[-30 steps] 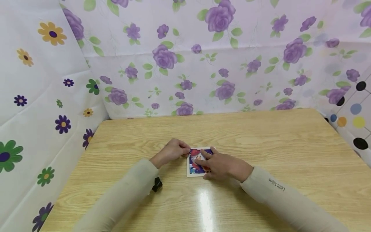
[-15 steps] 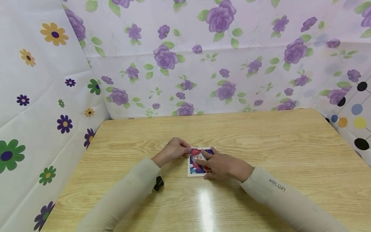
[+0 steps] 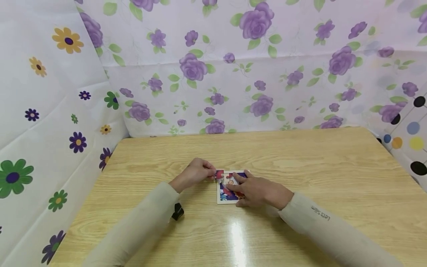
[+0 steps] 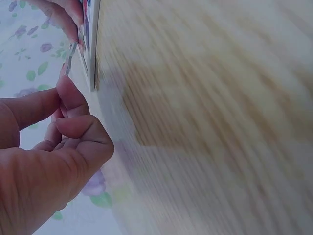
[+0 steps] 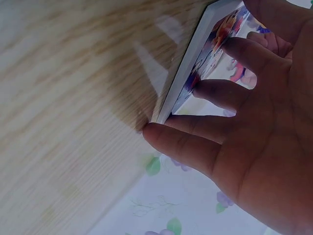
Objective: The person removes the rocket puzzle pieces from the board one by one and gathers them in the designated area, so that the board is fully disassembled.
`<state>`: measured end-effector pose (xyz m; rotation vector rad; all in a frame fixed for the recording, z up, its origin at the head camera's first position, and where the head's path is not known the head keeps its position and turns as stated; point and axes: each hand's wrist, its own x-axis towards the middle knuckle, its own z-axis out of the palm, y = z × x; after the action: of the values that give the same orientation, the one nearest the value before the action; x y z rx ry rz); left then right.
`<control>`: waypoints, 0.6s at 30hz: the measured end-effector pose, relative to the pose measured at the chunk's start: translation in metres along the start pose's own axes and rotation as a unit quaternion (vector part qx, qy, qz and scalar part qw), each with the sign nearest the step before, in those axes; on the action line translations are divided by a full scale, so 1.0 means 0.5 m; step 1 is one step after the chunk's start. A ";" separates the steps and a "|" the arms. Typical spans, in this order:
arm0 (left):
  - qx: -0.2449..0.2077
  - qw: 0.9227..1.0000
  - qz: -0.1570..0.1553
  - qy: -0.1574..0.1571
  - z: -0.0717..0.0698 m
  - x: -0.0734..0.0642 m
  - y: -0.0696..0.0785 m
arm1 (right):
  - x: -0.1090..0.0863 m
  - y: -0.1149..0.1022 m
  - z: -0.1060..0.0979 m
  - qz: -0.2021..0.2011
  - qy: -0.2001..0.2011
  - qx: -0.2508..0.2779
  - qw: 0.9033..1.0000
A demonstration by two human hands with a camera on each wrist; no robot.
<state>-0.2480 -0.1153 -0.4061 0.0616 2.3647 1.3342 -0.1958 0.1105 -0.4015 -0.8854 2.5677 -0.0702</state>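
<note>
A small jigsaw puzzle [image 3: 225,196] with a white frame and a colourful red, blue and purple picture lies flat on the table. My left hand [image 3: 197,171] pinches a red and purple puzzle piece [image 3: 219,174] at its upper left corner; the piece is raised, and bare backing shows beside it. Seen edge-on in the left wrist view, the piece [image 4: 69,59] sticks out past the thumb and index fingertips. My right hand [image 3: 258,189] rests on the puzzle's right part with fingers spread, hiding some of the picture. In the right wrist view its fingertips touch the picture and frame [image 5: 183,68].
The wooden table [image 3: 317,163] stretches around the puzzle. A small black object [image 3: 178,211] shows beside the left sleeve, at the wrist. A floral cloth [image 3: 200,92] hangs behind the table, with other patterned cloths at both sides.
The left hand has drawn slightly left and lifted the corner piece out of its spot, uncovering pale backing. The right hand stays on the puzzle. The head view has shifted slightly.
</note>
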 end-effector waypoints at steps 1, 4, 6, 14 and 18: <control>-0.003 1.000 0.000 0.000 -0.003 -0.002 -0.003 | -0.001 0.000 0.000 0.002 0.000 0.000 1.000; -0.012 1.000 -0.003 0.003 -0.015 -0.007 -0.014 | -0.001 -0.001 0.000 0.007 0.001 -0.002 1.000; -0.018 1.000 -0.003 0.006 -0.022 -0.010 -0.022 | -0.002 -0.002 -0.002 0.011 0.000 -0.009 1.000; -0.013 1.000 -0.003 0.021 -0.047 -0.024 -0.035 | -0.001 0.004 -0.010 0.009 -0.004 -0.030 1.000; -0.006 1.000 -0.005 0.026 -0.059 -0.028 -0.036 | 0.000 0.005 -0.011 0.006 -0.003 -0.026 1.000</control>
<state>-0.2432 -0.1523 -0.4031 0.0111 2.3963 1.3597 -0.1994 0.1123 -0.3969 -0.8873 2.5804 0.0017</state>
